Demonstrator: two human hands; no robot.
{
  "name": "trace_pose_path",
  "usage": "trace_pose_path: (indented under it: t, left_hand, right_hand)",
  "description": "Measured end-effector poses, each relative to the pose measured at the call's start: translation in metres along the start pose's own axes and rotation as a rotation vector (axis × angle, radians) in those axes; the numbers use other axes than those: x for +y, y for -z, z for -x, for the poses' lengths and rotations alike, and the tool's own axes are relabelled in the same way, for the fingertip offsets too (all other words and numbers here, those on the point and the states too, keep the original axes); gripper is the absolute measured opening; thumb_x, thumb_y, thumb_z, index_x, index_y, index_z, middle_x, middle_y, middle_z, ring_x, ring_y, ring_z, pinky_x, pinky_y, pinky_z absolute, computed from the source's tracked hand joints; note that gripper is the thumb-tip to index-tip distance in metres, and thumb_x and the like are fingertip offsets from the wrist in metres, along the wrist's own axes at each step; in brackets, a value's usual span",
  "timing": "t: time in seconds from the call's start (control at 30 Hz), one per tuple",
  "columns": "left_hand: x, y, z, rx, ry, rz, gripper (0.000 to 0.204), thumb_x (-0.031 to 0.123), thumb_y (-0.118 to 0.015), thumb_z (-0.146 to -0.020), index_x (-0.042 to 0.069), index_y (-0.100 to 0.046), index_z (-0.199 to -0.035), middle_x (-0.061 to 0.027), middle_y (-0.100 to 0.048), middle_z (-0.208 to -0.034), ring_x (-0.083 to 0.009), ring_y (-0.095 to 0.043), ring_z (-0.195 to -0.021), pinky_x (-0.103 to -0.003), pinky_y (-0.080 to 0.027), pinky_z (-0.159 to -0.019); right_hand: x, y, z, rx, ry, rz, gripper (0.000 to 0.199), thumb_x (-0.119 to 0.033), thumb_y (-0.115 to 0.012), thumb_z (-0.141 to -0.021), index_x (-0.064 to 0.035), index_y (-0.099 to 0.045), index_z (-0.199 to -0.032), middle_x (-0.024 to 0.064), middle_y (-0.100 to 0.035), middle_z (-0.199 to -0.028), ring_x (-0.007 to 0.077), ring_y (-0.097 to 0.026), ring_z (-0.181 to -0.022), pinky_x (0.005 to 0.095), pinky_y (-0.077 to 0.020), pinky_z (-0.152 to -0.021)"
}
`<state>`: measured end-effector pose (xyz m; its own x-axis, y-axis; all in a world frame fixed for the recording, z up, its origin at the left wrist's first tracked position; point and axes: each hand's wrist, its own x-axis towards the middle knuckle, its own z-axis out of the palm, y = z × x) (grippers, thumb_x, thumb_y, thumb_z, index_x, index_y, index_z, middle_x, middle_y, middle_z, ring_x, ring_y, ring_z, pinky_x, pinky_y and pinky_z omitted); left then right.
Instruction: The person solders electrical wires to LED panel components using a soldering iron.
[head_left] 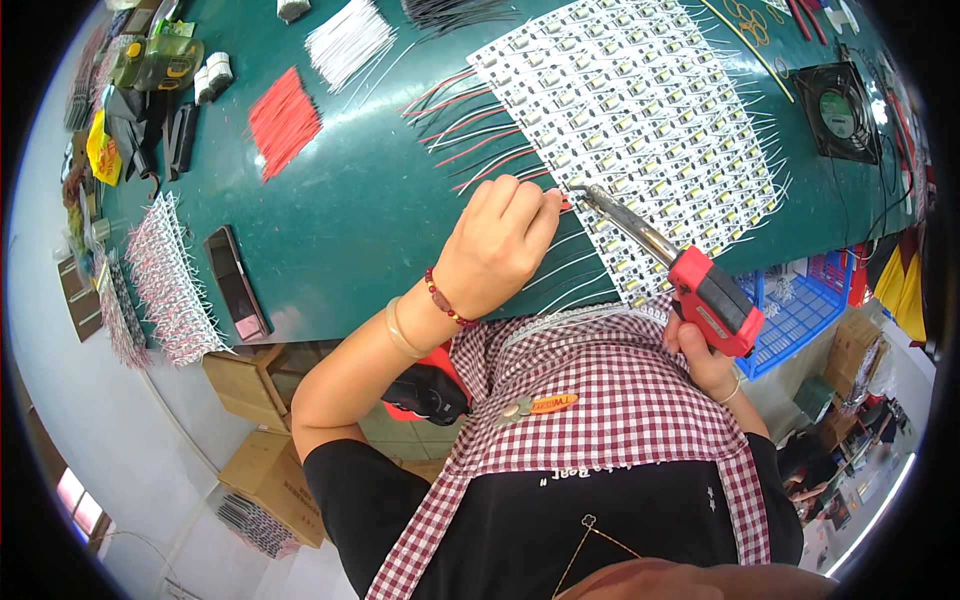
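My right hand [700, 355] is wrapped round the red and black handle of a soldering gun [715, 300]. Its metal barrel points up and left, and the dark tip lies at the left edge of a large white circuit board panel [640, 130] with rows of small yellowish LEDs. Close beside the tip, my left hand [500, 238] is closed, thumb and forefinger pinched at the panel's edge on a thin wire [566, 206], mostly hidden by the fingers. Red, black and white wires [470, 135] stick out from the panel's left edge above my left hand; white ones [570, 290] show below it.
A bundle of red wires [285, 122] and a bundle of white wires [350, 42] lie on the green table [370, 220]. A phone [237, 280] and wired strips [172, 285] are at the left. A small black fan [838, 113] stands at the right, above a blue basket [800, 315].
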<state>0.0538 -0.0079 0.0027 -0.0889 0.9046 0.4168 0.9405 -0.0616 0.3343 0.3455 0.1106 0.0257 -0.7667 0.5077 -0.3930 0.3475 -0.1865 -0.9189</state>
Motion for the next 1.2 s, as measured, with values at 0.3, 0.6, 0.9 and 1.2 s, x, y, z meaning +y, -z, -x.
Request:
trace_pose_path:
  t: [0.3, 0.6, 0.9, 1.2]
  left_hand:
    - [-0.002, -0.001, 0.0, 0.008, -0.021, -0.023, 0.014, 0.003, -0.066, -0.081, -0.004, -0.064, -0.093, -0.0069, -0.048, -0.079, -0.0202, -0.05, -0.074, -0.032, -0.042, -0.064]
    - [-0.004, -0.003, 0.0, 0.024, -0.03, -0.044, 0.012, 0.003, -0.066, -0.082, -0.004, -0.064, -0.091, -0.0067, -0.048, -0.078, -0.0199, -0.049, -0.073, -0.032, -0.041, -0.063]
    - [-0.004, -0.002, -0.001, -0.004, -0.015, -0.058, 0.017, 0.004, -0.067, -0.078, -0.002, -0.065, -0.095, -0.0067, -0.049, -0.079, -0.021, -0.05, -0.073, -0.033, -0.043, -0.065]
    - [-0.003, 0.0, 0.002, 0.005, -0.003, -0.013, 0.027, 0.001, -0.066, -0.075, -0.002, -0.067, -0.101, -0.0068, -0.05, -0.08, -0.0217, -0.052, -0.073, -0.033, -0.044, -0.065]
  right_hand:
    - [0.019, 0.001, 0.002, 0.068, 0.027, 0.056, 0.025, -0.007, -0.066, -0.089, 0.0012, -0.064, -0.112, 0.009, -0.068, -0.094, 0.0178, -0.065, -0.082, 0.0317, -0.0513, -0.073]
    - [0.019, 0.006, 0.001, 0.024, 0.119, 0.229, 0.029, -0.007, -0.067, -0.086, 0.0028, -0.065, -0.113, 0.0142, -0.068, -0.099, 0.0238, -0.067, -0.085, 0.0347, -0.0527, -0.075]
    - [0.015, 0.008, 0.002, -0.031, 0.029, 0.013, 0.028, -0.007, -0.064, -0.091, 0.0021, -0.062, -0.118, 0.0095, -0.066, -0.098, 0.0176, -0.064, -0.085, 0.0319, -0.051, -0.076]
    - [0.024, 0.004, -0.006, -0.112, 0.181, 0.225, 0.036, -0.027, -0.055, -0.1, 0.0013, -0.05, -0.121, 0.0056, -0.055, -0.077, 0.0119, -0.051, -0.065, 0.0268, -0.043, -0.061]
